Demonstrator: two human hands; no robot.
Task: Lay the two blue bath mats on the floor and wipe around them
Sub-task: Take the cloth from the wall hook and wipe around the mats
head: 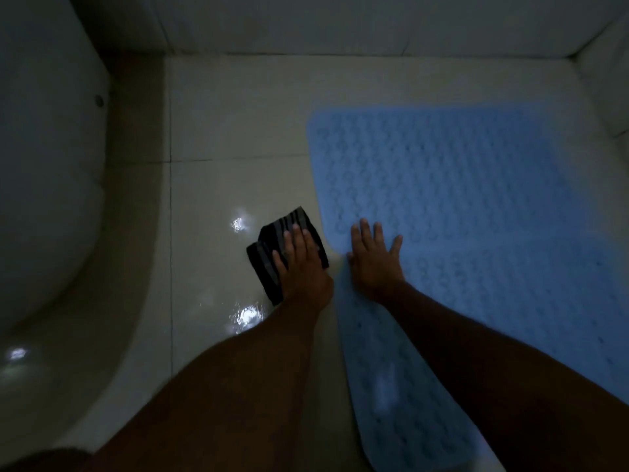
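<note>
Head view, dim. Toilet base (51, 165) far left, wet tiled floor (238, 131) beside it. Left hand (301, 264), grip flat, presses a dark striped cloth (269, 253) onto the floor just beside the blue mat (476, 206); right hand (374, 260), fingers spread, holds nothing and pins the mat edge, likely to stop sliding.

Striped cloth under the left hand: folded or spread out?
Folded. The striped cloth is a compact wad under the left hand on the floor tiles.

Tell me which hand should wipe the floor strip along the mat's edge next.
Left. The left hand already presses the striped cloth onto the tiles beside the blue bath mat; the right hand lies flat on the mat.
</note>
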